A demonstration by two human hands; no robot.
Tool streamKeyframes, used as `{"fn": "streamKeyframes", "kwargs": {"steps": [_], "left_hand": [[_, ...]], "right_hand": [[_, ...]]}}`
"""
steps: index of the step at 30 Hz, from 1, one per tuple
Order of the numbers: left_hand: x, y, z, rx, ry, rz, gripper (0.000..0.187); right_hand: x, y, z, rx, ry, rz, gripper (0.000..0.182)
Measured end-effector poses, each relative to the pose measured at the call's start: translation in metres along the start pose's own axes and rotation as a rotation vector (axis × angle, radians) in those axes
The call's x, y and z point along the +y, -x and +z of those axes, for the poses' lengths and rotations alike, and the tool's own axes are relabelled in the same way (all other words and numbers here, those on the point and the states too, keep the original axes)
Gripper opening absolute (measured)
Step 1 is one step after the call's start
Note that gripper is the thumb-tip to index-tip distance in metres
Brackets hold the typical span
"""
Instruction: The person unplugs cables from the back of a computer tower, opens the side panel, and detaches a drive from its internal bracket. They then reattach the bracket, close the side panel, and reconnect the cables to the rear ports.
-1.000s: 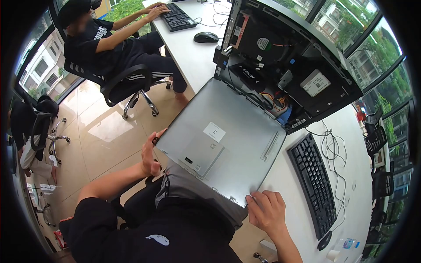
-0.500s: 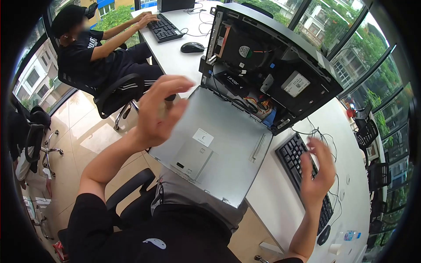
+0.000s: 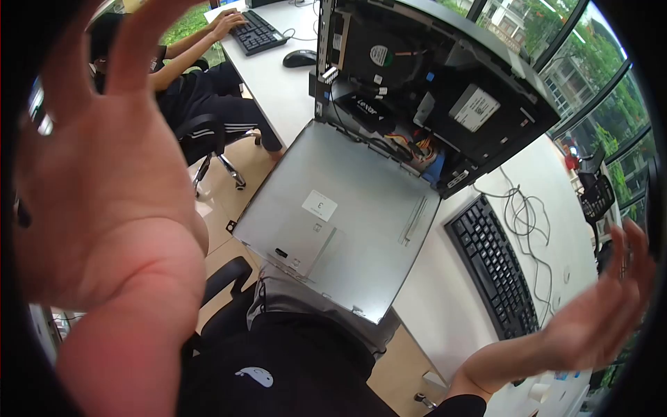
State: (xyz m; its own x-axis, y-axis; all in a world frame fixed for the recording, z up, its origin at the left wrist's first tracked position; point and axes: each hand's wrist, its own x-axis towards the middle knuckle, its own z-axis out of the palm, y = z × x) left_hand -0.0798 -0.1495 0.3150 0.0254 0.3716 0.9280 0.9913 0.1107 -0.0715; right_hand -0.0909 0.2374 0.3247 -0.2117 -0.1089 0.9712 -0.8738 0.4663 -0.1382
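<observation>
My left hand (image 3: 114, 181) is raised close to the camera at the left, palm in view and fingers spread, with nothing in it. Out at the right, my right hand (image 3: 601, 316) hovers over the table, somewhat blurred, its fingers stretched out and holding nothing. Between them an opened computer case (image 3: 417, 76) stands on the table's edge, showing a Lexar drive (image 3: 366, 115), a fan, a labelled drive (image 3: 474, 108) and coloured cables (image 3: 417, 149). Its flat metal side panel (image 3: 361, 208) extends toward my lap, touching neither hand.
A black keyboard (image 3: 493, 267) lies right of the case, with loose cables (image 3: 524, 215) beside it. A paper cup (image 3: 538, 393) is at the lower right. Across the white table (image 3: 285, 97), a seated person types on another keyboard (image 3: 257, 33) near a mouse (image 3: 300, 58).
My left hand has risen from above the panel toward the camera and left. My right hand has swung outward to the right. The view has shifted slightly; the case and panel stay put.
</observation>
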Motion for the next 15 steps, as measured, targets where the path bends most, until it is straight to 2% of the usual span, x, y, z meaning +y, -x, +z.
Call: {"fn": "streamKeyframes", "kwargs": {"steps": [1, 2, 3, 5, 9, 15], "left_hand": [[0.003, 0.001, 0.0, 0.003, -0.027, 0.019, 0.077], [0.006, 0.003, 0.001, 0.002, -0.053, 0.038, 0.077], [0.008, 0.005, 0.003, 0.002, -0.077, 0.046, 0.077], [0.007, 0.008, 0.004, 0.006, -0.108, 0.067, 0.076], [0.001, 0.021, 0.006, 0.009, -0.14, 0.088, 0.074], [-0.003, 0.029, 0.01, 0.034, -0.14, 0.115, 0.072]], "right_hand": [[-0.012, -0.003, -0.008, 0.06, -0.037, -0.036, 0.056], [-0.032, -0.003, -0.007, 0.156, -0.077, -0.104, 0.051], [-0.04, -0.005, -0.018, 0.095, -0.15, -0.175, 0.025], [-0.051, -0.006, -0.029, -0.071, -0.239, -0.302, 0.026], [-0.063, -0.002, -0.037, -0.264, -0.259, -0.344, 0.029], [-0.065, 0.003, -0.034, -0.342, -0.227, -0.311, 0.034]]}}
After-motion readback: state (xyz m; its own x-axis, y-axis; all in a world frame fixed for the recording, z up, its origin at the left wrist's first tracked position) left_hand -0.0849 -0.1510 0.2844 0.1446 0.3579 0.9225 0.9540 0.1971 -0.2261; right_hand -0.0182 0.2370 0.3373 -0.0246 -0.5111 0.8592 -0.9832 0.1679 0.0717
